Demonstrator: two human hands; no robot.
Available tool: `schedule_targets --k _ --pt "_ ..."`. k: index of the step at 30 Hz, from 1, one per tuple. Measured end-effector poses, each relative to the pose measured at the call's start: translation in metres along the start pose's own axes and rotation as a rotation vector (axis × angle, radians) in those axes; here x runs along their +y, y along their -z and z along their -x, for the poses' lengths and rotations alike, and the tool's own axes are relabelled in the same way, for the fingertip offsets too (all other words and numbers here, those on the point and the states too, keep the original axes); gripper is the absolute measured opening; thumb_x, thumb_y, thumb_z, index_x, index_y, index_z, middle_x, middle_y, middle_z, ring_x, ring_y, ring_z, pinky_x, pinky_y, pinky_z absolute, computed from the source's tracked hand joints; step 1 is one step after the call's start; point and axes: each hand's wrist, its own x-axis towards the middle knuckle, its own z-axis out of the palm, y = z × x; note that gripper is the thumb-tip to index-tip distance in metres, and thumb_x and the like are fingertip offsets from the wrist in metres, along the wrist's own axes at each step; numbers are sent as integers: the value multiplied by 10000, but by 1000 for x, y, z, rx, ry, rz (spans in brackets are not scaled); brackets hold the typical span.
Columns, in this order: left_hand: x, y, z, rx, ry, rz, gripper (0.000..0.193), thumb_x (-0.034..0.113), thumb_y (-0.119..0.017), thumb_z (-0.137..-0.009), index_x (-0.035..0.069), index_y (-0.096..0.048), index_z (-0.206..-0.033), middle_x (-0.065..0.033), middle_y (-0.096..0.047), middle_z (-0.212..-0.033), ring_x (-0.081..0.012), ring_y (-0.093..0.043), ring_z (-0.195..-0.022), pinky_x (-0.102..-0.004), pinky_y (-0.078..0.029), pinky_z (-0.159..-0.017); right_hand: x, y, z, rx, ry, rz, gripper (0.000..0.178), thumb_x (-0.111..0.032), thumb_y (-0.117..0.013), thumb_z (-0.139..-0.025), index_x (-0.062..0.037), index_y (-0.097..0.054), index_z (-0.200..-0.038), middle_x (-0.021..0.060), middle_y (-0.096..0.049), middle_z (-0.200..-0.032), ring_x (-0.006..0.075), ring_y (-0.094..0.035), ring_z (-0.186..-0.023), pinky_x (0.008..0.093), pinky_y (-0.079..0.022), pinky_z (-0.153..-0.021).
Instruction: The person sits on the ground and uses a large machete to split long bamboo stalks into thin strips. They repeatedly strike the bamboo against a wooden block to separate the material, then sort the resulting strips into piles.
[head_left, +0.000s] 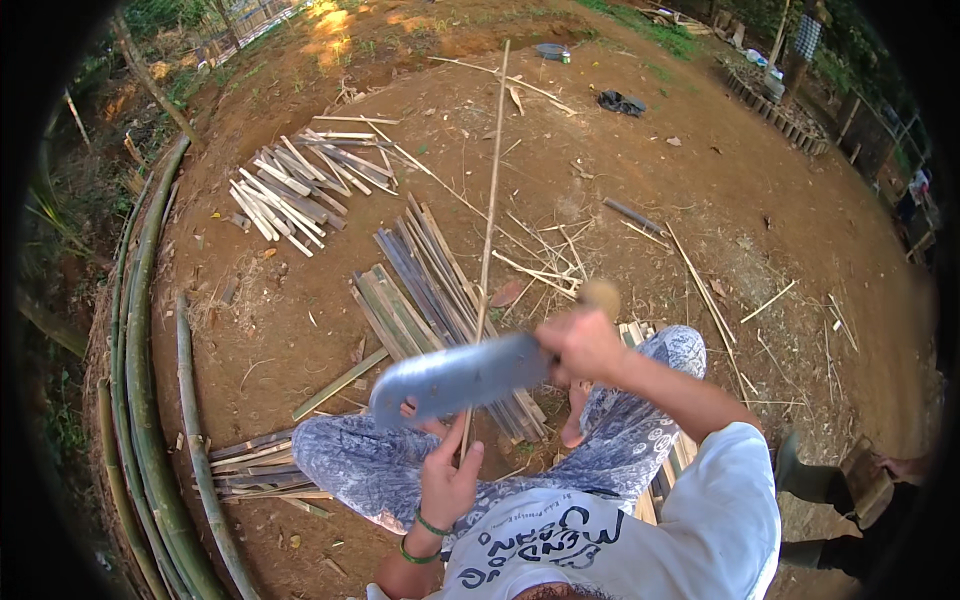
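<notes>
My right hand [582,345] is wrapped round the handle of a machete [450,378], whose broad grey blade points left and is slightly blurred. The rounded wooden end of its handle shows above my fist. A long, thin bamboo strip [493,190] stretches away from me, its near end pinched in my left hand [447,480]. The blade passes over the strip just beyond my left fingers, hiding part of it and some of those fingers; whether the edge touches the strip I cannot tell. Split bamboo slats [405,310] lie in a stack beyond the blade, between my bent legs.
Another pile of bamboo pieces [310,180] lies farther left, with more slats [262,465] beside my left knee. Long green bamboo poles [145,400] line the left side. Thin offcuts [545,262] litter the soil. At the right stands another person in boots [797,475].
</notes>
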Motion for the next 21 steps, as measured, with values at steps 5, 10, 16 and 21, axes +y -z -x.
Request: schedule_targets --k 5,10,16,21 --pt "-1 3 3 -6 66 83 554 37 -600 -954 -18 -444 -1483 -29 -641 -988 -66 -516 -822 -213 -457 -741 32 -4 -10 12 -246 49 218 -137 -705 -644 -84 -663 -851 86 -675 -679 244 -665 -585 428 -552 -567" --pt "3 12 20 -18 45 29 570 -7 -593 -941 -49 -423 -1483 -129 -675 -1174 -93 -564 -931 -229 -467 -820 20 11 -16 -76 -161 44 194 -156 -685 -708 -93 -697 -891 119 -678 -690 274 -692 -644 437 -557 -574" --pt "1 20 41 -66 199 85 571 -14 -585 -941 -68 -411 -1483 -162 -622 -1329 -105 -574 -1046 -225 -454 -888 41 8 -22 -115 -283 118 197 -195 -692 -714 -95 -710 -883 142 -702 -708 291 -701 -638 445 -585 -627" --pt "-8 28 58 -48 124 81 596 -22 -596 -933 -64 -396 -1493 -155 -618 -1325 -87 -561 -1005 -226 -461 -860 61 4 -30 -167 -279 107 195 -207 -675 -738 -110 -725 -899 140 -709 -734 282 -709 -668 446 -584 -633"
